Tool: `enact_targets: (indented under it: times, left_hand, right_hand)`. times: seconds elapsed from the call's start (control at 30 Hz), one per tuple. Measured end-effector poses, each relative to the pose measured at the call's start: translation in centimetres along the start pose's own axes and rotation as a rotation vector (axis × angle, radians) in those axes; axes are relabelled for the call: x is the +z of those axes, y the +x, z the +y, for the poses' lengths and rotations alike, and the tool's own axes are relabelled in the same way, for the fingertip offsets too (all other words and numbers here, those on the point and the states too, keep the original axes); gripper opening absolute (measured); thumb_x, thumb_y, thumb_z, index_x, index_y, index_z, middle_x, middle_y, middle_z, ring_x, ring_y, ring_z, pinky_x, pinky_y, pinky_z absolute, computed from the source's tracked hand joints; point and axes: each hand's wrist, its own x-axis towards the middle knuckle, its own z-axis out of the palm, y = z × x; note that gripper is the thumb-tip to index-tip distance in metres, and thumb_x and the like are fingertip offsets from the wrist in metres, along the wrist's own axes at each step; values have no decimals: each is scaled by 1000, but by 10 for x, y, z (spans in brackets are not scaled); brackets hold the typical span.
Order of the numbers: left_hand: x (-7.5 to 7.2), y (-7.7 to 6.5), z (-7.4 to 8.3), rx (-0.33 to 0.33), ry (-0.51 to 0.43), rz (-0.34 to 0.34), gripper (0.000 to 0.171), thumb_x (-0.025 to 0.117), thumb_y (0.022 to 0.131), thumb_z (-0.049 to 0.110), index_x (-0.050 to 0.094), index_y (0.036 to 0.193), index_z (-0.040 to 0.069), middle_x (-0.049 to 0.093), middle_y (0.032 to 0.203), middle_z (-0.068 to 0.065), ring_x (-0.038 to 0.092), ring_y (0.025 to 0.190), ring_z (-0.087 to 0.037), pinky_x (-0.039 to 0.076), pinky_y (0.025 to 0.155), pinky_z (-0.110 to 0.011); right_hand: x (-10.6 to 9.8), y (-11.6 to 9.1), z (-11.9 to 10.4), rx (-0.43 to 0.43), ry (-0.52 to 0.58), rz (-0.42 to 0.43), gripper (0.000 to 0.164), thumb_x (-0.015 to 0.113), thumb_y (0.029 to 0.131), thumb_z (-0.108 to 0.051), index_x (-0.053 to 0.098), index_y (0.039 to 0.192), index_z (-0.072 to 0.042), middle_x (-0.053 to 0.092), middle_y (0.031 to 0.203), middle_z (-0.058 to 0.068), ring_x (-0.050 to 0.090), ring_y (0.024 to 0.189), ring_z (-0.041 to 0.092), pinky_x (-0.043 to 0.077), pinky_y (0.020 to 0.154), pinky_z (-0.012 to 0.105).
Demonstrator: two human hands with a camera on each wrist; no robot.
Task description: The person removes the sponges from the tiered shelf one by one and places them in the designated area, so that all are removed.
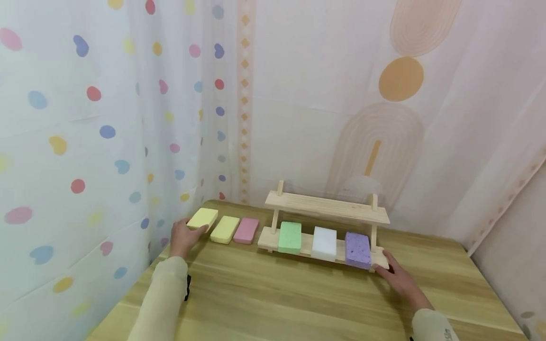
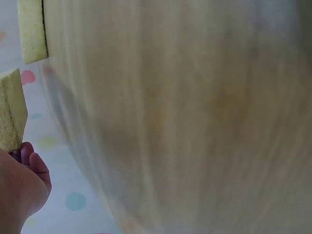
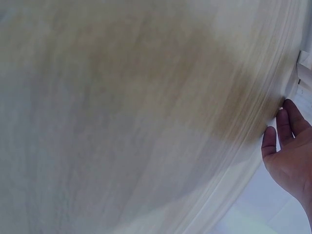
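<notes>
My left hand (image 1: 184, 237) pinches a pale yellow sponge (image 1: 203, 217) by its edges at the table's left; the left wrist view shows the fingers curled at its lower end. Just right of it lie a second yellow sponge (image 1: 225, 229) and a pink sponge (image 1: 246, 230). A two-tier wooden shelf (image 1: 326, 206) stands further right. On its lower board, a green sponge (image 1: 290, 237), a white sponge (image 1: 324, 243) and a purple sponge (image 1: 358, 249) lean in a row. My right hand (image 1: 401, 279) grips the lower board's right end, thumb in front, fingers behind.
The wooden table (image 1: 273, 298) carries everything. Its upper shelf board (image 1: 328, 207) bears nothing. A dotted curtain (image 1: 98, 156) hangs along the left edge, and a pale patterned curtain (image 1: 307, 118) hangs close behind the shelf.
</notes>
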Motion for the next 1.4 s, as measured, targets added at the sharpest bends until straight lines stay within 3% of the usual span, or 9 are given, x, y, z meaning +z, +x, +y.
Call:
enact_targets:
  times: [0.37, 0.63, 0.8, 1.07, 1.4]
  left_hand:
    - [4, -1, -11, -19, 53, -51, 83, 67, 91, 40, 35, 141, -18, 34, 137, -41, 34, 126, -54, 29, 107, -62]
    - [9, 0, -12, -52, 165, -87, 87, 70, 89, 43, 37, 138, -20, 38, 133, -45, 38, 121, -60, 33, 100, -67]
    - [6, 4, -12, -30, 180, -88, 93, 67, 90, 50, 31, 142, -19, 35, 136, -45, 33, 124, -61, 26, 101, -71]
    - [1, 12, 17, -6, 146, -42, 92, 65, 92, 50, 28, 147, -13, 31, 140, -43, 29, 127, -59, 23, 102, -71]
    - [17, 4, 80, 61, 43, -22, 91, 67, 90, 51, 31, 148, -9, 34, 141, -37, 32, 130, -53, 25, 105, -65]
  right_hand:
    - [1, 0, -2, 16, 21, -9, 91, 39, 99, -63, 2, 158, -5, 11, 152, 40, 16, 134, 64, 21, 103, 74]
    - [1, -2, 4, 22, 20, 4, 90, 39, 99, -63, 5, 158, -6, 12, 153, 38, 17, 135, 63, 20, 104, 74]
    - [4, -1, 2, 28, 38, 13, 91, 40, 98, -65, 6, 159, -8, 12, 154, 37, 16, 136, 62, 19, 104, 74]
    - [6, 2, 2, 14, 42, 25, 90, 41, 98, -65, 7, 159, -9, 14, 156, 35, 17, 138, 60, 19, 106, 72]
    - [4, 1, 2, 4, 49, 29, 89, 42, 98, -63, 7, 159, -9, 15, 155, 36, 17, 137, 59, 19, 106, 72]
